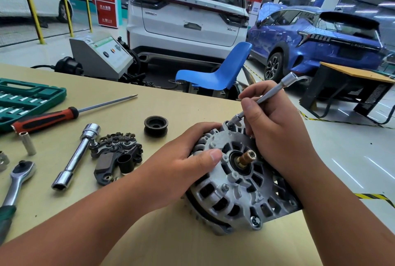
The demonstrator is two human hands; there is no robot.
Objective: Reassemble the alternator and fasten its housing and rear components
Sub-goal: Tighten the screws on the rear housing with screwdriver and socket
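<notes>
Both forearms reach to the silver ribbed-metal alternator (239, 182), which lies at the right edge of the tan wooden counter (149, 233) with its brass-coloured shaft (245, 158) pointing up toward the camera. The left hand (188, 163) grips its left rim, fingers curled over the fins. The right hand (271, 124) pinches a thin silver socket driver (263, 100) like a pen, slanting from upper right down onto the alternator's far rim. Left of the alternator lie a black grooved pulley (156, 126) and a black rectifier plate (116, 154).
</notes>
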